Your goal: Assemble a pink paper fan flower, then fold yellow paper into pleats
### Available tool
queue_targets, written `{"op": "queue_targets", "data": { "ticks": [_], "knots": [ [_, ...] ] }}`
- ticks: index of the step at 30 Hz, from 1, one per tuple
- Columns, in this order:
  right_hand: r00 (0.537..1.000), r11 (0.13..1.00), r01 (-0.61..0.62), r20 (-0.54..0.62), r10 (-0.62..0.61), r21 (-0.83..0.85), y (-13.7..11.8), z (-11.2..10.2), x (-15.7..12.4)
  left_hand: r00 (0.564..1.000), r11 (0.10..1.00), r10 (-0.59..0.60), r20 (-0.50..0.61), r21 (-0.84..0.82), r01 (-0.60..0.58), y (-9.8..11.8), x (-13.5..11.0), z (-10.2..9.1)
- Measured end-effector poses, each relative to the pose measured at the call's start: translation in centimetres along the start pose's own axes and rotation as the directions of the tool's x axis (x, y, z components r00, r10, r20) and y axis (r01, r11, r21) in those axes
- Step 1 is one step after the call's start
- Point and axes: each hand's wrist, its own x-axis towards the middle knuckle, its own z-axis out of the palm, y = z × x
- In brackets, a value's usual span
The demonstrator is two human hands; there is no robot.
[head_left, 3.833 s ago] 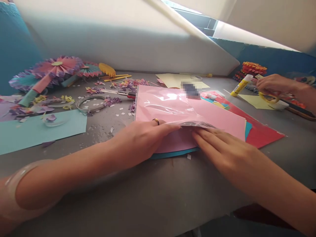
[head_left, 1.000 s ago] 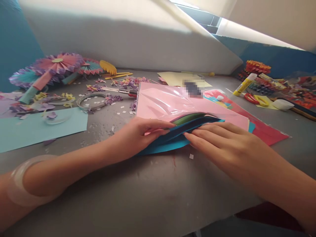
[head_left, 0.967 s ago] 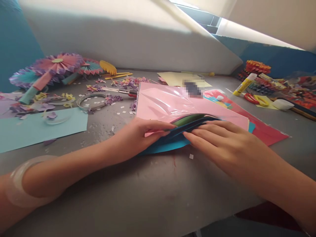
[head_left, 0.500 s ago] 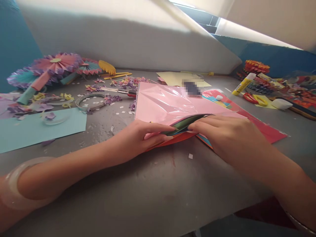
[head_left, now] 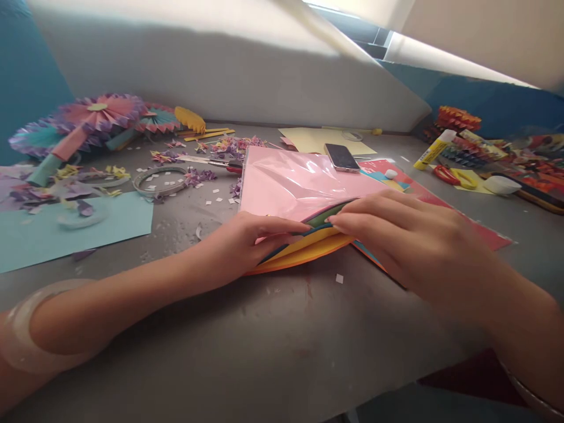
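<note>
Coloured paper stack [head_left: 304,249] lies on the grey worktop [head_left: 273,335], near my edge and just left of centre. A pink sheet [head_left: 308,188] under glossy clear film [head_left: 282,176] is uppermost, and the near edge is bowed up and fanned, showing orange, yellow, blue and green leaves. Step in hand, as I judge it: parting the leaves at this edge to look through the colours. My left hand [head_left: 259,241] is half closed, fingers curled over the pink corner and pinching the stack. My right hand [head_left: 396,247] is nearly flat, fingers [head_left: 365,220] spread across the fanned leaves and holding them down; I cannot tell where either thumb sits. The tips of both hands nearly meet. Next move calls for a steady pinch, so the loose leaves do not slip. Beyond the stack, a red sheet [head_left: 480,232] lies partly beneath it, and a phone [head_left: 342,157] rests on a pale yellow sheet [head_left: 317,140]. Red-handled scissors [head_left: 233,168] lie left of the stack among paper scraps [head_left: 200,176], and a glue stick [head_left: 434,150] lies to the right. Paper rosettes [head_left: 97,117] are at far left.
</note>
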Motion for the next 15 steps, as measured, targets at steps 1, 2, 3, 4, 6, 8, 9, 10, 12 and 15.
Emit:
{"op": "queue_targets", "data": {
  "ticks": [1, 2, 3, 4, 6, 8, 9, 10, 12, 15],
  "knots": [
    [0.999, 0.999, 0.049, -0.022, -0.049, -0.006, -0.17, -0.13, -0.06, 1.000, 1.000, -0.001, 0.003, -0.005, 0.001, 0.01, -0.01, 0.01],
    [0.996, 0.996, 0.085, -0.023, -0.086, -0.012, -0.35, -0.20, -0.14, 1.000, 1.000, -0.004, 0.007, -0.010, 0.004, 0.00, -0.01, 0.01],
    [0.994, 0.994, 0.106, -0.011, -0.106, -0.020, -0.52, -0.21, -0.24, 1.000, 1.000, -0.008, 0.011, -0.015, 0.008, 0.00, -0.02, 0.01],
    [0.994, 0.993, 0.108, 0.009, -0.107, -0.037, -0.67, -0.15, -0.36, 1.000, 1.000, -0.010, 0.014, -0.019, 0.010, -0.01, -0.03, 0.02],
    [0.995, 0.992, 0.093, 0.033, -0.090, -0.082, -0.86, 0.11, -0.62, 1.000, 1.000, -0.009, 0.017, -0.024, 0.009, -0.04, -0.04, 0.03],
    [0.995, 0.991, 0.088, 0.045, -0.084, -0.103, -0.92, 0.41, -0.82, 1.000, 1.000, -0.002, 0.011, -0.027, 0.002, -0.07, -0.03, 0.05],
    [0.995, 0.990, 0.091, 0.053, -0.086, -0.103, -0.91, 0.52, -0.89, 1.000, 1.000, 0.002, 0.008, -0.030, -0.002, -0.10, -0.03, 0.08],
    [0.994, 0.990, 0.098, 0.061, -0.092, -0.099, -0.87, 0.59, -0.92, 1.000, 0.999, 0.007, 0.003, -0.033, -0.007, -0.11, -0.02, 0.10],
    [0.991, 0.989, 0.111, 0.080, -0.103, -0.097, -0.76, 0.66, -0.92, 1.000, 0.999, 0.015, -0.003, -0.037, -0.015, -0.12, -0.01, 0.14],
    [0.990, 0.984, 0.126, 0.075, -0.117, -0.130, -0.49, 0.75, -0.72, 1.000, 1.000, 0.003, 0.002, -0.029, -0.003, 0.01, -0.07, 0.12]
  ]
}}
